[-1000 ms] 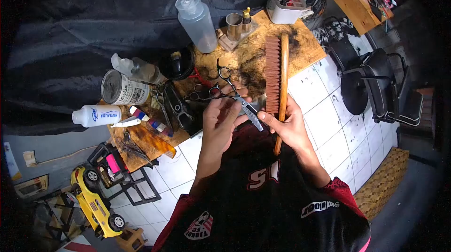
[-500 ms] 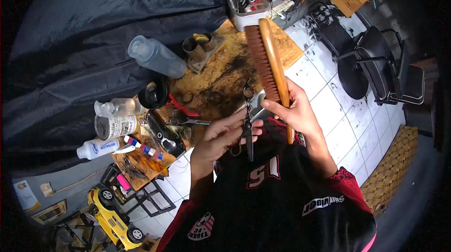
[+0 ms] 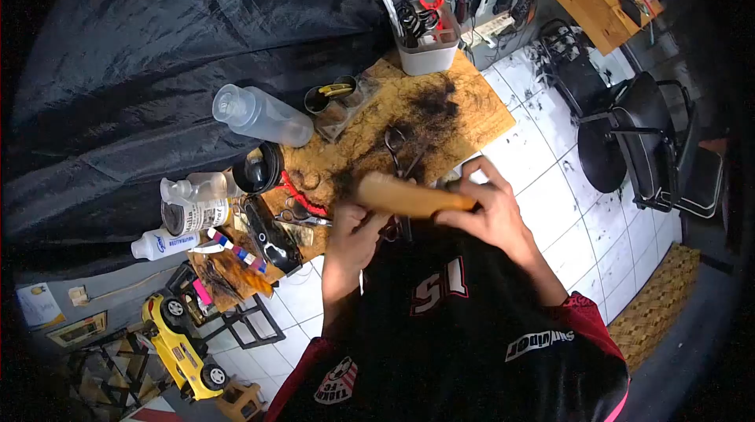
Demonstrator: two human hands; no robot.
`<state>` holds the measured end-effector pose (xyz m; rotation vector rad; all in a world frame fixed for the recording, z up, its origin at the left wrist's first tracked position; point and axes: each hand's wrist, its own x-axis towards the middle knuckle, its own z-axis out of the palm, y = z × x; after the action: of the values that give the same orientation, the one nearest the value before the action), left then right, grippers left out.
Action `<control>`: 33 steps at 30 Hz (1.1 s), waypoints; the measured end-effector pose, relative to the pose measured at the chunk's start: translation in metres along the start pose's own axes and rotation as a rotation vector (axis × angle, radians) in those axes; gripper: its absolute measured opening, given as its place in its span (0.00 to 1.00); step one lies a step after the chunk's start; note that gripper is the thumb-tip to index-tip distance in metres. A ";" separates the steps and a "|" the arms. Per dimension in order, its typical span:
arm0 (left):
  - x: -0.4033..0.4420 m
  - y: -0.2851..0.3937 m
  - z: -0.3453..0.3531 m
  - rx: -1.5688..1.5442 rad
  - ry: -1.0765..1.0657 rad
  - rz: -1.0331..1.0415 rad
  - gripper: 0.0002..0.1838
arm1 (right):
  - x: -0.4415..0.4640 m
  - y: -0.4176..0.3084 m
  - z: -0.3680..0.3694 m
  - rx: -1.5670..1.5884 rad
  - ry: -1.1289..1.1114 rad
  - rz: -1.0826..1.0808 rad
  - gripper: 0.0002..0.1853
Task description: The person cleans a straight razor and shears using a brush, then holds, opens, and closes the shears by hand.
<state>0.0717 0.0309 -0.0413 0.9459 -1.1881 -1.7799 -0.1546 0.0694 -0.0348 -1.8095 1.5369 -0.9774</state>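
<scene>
the right hand [image 3: 495, 213] is closed narrow around one end of a wooden brush [image 3: 409, 198], which lies crosswise in front of the chest, its outline smeared by motion and its bristles hard to make out. the left hand [image 3: 350, 249] has its fingers curled near the brush's far end, with dark scissors [image 3: 406, 228] at the fingertips; the brush crosses over them, so whether there is one pair or more cannot be told.

the step in hand looks like handling brush and scissors together above the near edge of the bench [image 3: 491, 111]. a further move of the brush would call for a firm right grip and blades kept off the fingers.

counted around the hands: one brush, one big clear bottle [image 3: 263, 117], one white bottle [image 3: 167, 243], one lettered tin [image 3: 200, 216], one dark bowl [image 3: 255, 173], one black clipper [image 3: 271, 239] and two small cups, one [image 3: 316, 101] beside the other [image 3: 346, 90]. a loose pair of shears [image 3: 305, 219] lies near the clipper. one white tub [image 3: 429, 58] stands at the back, holding tools too crowded to count. dark hair [image 3: 436, 103] is strewn across the wood.
</scene>
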 end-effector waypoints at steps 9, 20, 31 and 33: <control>0.015 0.015 0.008 -0.168 -0.025 -0.156 0.24 | 0.028 0.020 -0.027 -0.055 0.313 0.033 0.19; 0.037 0.022 -0.004 -0.118 -0.146 -0.211 0.30 | 0.037 0.027 -0.027 -0.119 0.341 0.282 0.23; 0.055 0.034 -0.015 -0.159 -0.197 -0.307 0.31 | 0.038 0.030 -0.018 -0.104 0.212 0.118 0.24; 0.054 0.031 -0.017 -0.164 -0.208 -0.317 0.31 | 0.042 0.028 -0.024 -0.154 0.335 0.326 0.23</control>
<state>0.0707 -0.0312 -0.0257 0.9072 -1.0381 -2.2380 -0.1868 0.0237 -0.0360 -1.4761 2.0852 -1.0605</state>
